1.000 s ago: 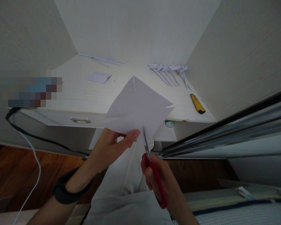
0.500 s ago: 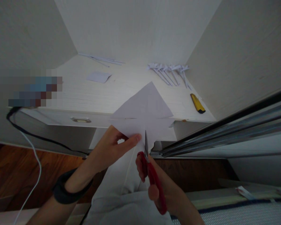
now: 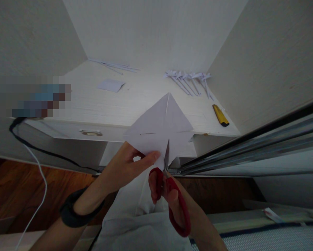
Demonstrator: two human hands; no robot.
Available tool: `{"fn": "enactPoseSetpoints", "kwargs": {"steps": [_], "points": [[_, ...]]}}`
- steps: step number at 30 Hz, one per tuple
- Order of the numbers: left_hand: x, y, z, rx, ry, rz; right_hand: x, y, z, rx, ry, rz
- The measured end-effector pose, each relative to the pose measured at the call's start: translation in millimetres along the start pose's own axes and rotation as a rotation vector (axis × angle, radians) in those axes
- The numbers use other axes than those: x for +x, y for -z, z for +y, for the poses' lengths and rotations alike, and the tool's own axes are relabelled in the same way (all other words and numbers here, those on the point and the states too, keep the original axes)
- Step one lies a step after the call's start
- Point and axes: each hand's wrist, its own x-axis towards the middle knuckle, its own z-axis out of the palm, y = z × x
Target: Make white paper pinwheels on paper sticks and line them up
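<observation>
My left hand (image 3: 131, 164) pinches the near left edge of a white sheet of paper (image 3: 159, 120), thumb on top. The sheet is turned cornerwise, with a crease running down from its far corner and a short slit at the left. In my right hand (image 3: 169, 198) are red-handled scissors (image 3: 181, 212), my thumb and fingers through the loops. Their blades are at the sheet's near edge, one blade lying over the paper and pointing away from me. The handles are spread apart.
Folded paper pieces with thin stems (image 3: 189, 82) lie at the desk's back right, near a yellow and black utility knife (image 3: 220, 115). Thin paper sticks (image 3: 114, 66) and a small paper piece (image 3: 111, 85) lie at the back left. A cable (image 3: 54, 153) hangs at the left.
The scissors' handles have spread wider, and the blades have shifted slightly right and away from me. The crease near the paper's far corner shows more clearly. My left hand has barely moved.
</observation>
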Motion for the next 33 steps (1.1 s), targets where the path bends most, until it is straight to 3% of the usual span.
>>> {"fn": "enactPoseSetpoints", "kwargs": {"steps": [18, 27, 33], "points": [[2.4, 0.5, 2.7, -0.075, 0.008, -0.006, 5.8, -7.6, 2.6, -0.080, -0.027, 0.199], [2.2, -1.4, 5.5, -0.080, 0.004, -0.005, 7.4, -10.5, -2.0, 0.012, -0.111, 0.203], [1.7, -4.1, 9.3, -0.149, 0.044, 0.125, 7.5, -11.5, -2.5, -0.011, -0.173, 0.225]]}}
